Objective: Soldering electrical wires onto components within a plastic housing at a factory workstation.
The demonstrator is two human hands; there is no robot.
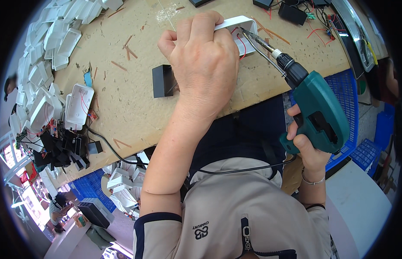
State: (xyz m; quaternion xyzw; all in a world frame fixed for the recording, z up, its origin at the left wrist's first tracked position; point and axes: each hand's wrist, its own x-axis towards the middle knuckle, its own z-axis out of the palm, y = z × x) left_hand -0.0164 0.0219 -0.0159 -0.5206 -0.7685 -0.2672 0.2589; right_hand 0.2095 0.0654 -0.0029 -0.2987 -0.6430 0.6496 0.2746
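Note:
My left hand (206,60) grips a white plastic housing (247,22) at the table's near side, its fingers wrapped over one wall. Inside the housing a thin red wire (244,48) curves along the wall. My right hand (311,149) is closed round the handle of a green soldering gun (324,108). The gun's metal tip and thin side tube reach into the housing, close to the red wire's end; whether they touch is too small to tell. Beside my left wrist, a small black box (162,81) rests on the table, partly covered by the wrist.
White housings (65,43) are heaped along the table's left side, with one wired housing (79,105) and black boxes (58,149) nearer. Brown sticks (119,65) lie scattered. Black boxes with wires (292,14) sit far right. The gun's black cord (235,171) crosses my lap; blue crates (343,95) stand below.

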